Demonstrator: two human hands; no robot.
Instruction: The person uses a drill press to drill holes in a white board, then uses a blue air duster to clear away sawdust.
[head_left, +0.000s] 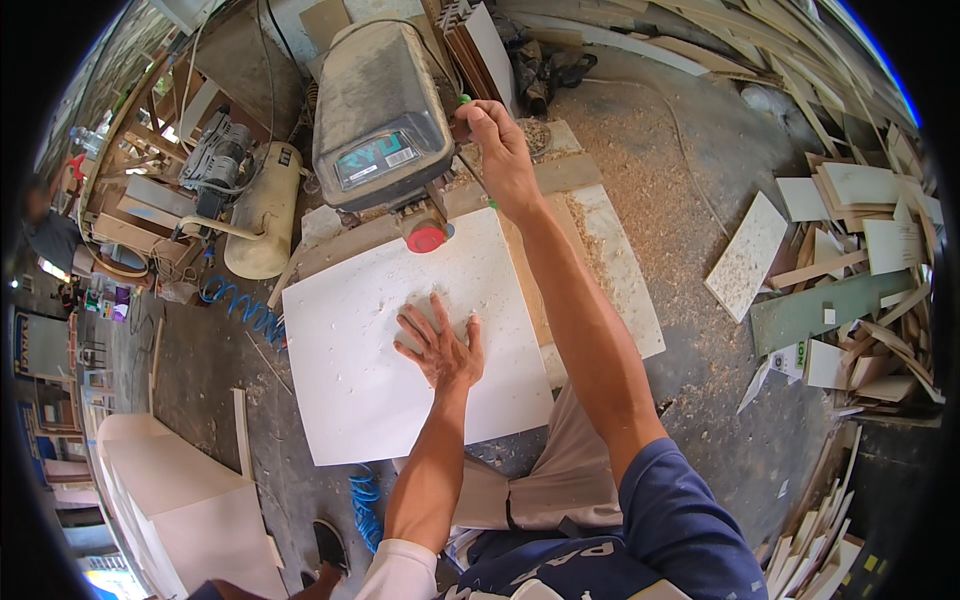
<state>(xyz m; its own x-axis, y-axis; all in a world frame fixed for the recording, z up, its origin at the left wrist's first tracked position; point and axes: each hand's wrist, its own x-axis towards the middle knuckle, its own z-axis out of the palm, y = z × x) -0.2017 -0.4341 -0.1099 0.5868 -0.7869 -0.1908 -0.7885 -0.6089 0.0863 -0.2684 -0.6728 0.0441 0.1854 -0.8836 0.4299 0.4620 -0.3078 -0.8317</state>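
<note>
A white board (350, 340) lies across the table of a dusty drill press (375, 90). My left hand (443, 345) rests palm down on the board with its fingers spread, small chips scattered around it. Beyond the fingertips, the red round part (426, 239) at the lower end of the press sits over the board's far edge. My right hand (500, 150) is closed round a feed lever at the machine's right side; a green knob (464, 99) shows by the fingers. The bit's tip cannot be made out.
Sawdust covers the wooden base (615, 270) and the floor to the right. Wood offcuts (860, 260) pile up further right. A cream air compressor tank (263, 215) stands left, with a coiled blue hose (245, 310). A dark shoe (330, 545) shows at lower left.
</note>
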